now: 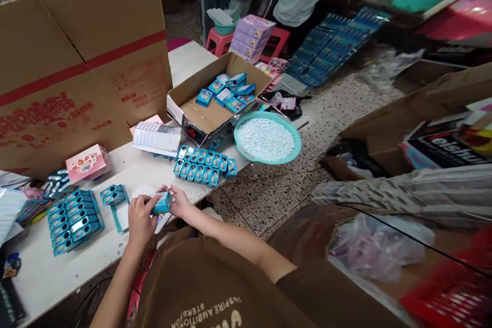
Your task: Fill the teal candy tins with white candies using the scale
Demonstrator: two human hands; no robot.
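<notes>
As I watch remotely through the head camera, the left hand (141, 215) is clasped around a small blue box (163, 203) just off the tabletop's (44, 284) near edge, perhaps to steady it for the right hand (179, 202). That hand meets it at three o'clock, fingers bent; whether they pinch anything, I cannot tell. From the held box, a block of blue containers (75, 221) sits at nine o'clock, packed tightly, I judge, for order. At two o'clock, a turquoise bowl (297, 146) of white pellets (265, 138) stands by the edge, probably for reach. At one o'clock, an open carton (198, 115) keeps loose packs (223, 96) together
</notes>
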